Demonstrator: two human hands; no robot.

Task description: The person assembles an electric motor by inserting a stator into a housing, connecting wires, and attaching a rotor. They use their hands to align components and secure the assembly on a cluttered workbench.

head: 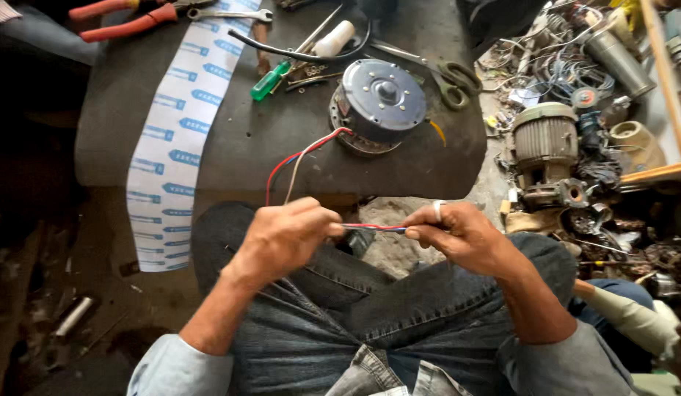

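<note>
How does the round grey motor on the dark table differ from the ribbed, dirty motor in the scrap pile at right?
The round grey motor is flat and disc-like; the ribbed, dirty motor is taller and drum-shaped. The grey one lies on the dark table, its wires running to both hands; the ribbed one sits amid scrap, untouched. Both have round metal housings.

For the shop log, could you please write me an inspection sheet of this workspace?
Surface: dark low table, white printed strip draped over its edge.
Job's things: round motor; its red, blue and white wires stretched between both hands.
Clutter: scissors, green screwdriver, red-handled pliers, spanner.
Grippers: left hand and right hand pinch the wires.
Cables: black cable on table.
Surroundings: old motors and scrap at right.
</note>
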